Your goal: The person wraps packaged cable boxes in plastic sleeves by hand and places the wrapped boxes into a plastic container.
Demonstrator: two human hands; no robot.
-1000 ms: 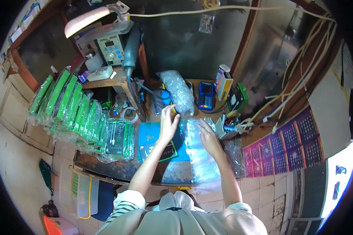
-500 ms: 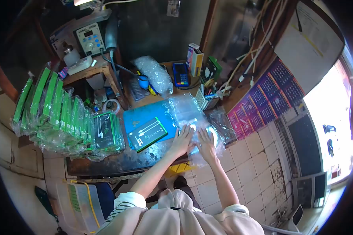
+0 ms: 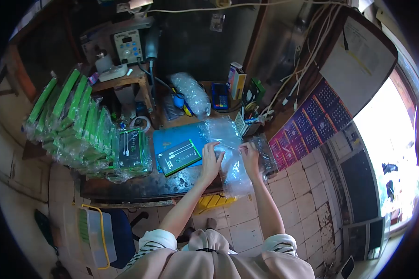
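Clear plastic bags (image 3: 235,176) lie in a shiny, wrinkled pile at the right of the bench, reaching over its front edge. My left hand (image 3: 211,163) is at the pile's left side, fingers bent and closed on the plastic. On the other side my right hand (image 3: 251,160) pinches the bag between thumb and fingertips. Just left of my left hand, a flat black-and-green box (image 3: 179,157) with a white cable pictured on it rests at a slant, partly on a blue mat (image 3: 172,137).
Many green boxes in clear wrap (image 3: 74,125) stand in a row at the left. Behind the mat are a bubble-wrap bundle (image 3: 191,95), a blue card terminal (image 3: 219,96) and a pen holder (image 3: 245,122). A soldering station (image 3: 128,46) sits on a wooden shelf (image 3: 139,83).
My hands, earlier lying flat with fingers spread on the plastic, have curled in and now grip it. The camera view has shifted slightly.
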